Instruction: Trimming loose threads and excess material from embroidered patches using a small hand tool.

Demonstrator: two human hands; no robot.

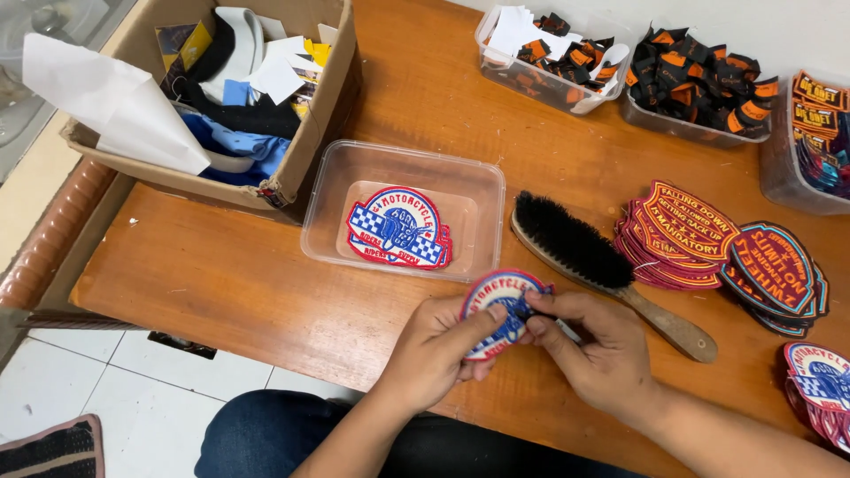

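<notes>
My left hand (pixel 436 352) grips a round embroidered patch (pixel 498 295) in red, white and blue, thumb lying across its face. My right hand (pixel 595 343) meets the patch at its right edge and pinches a small dark tool (pixel 556 324) whose tip touches the patch. Both hands hover over the near edge of the wooden table (pixel 221 283). Just beyond them stands a clear plastic tub (pixel 329 181) holding a few matching patches (pixel 400 228).
A black-bristled wooden brush (pixel 595 262) lies right of the tub. Stacks of red and dark patches (pixel 683 235) sit at the right, more round ones (pixel 819 385) at the right edge. Clear bins of black-orange labels (pixel 699 84) line the back. A cardboard box (pixel 305 150) of scraps stands back left.
</notes>
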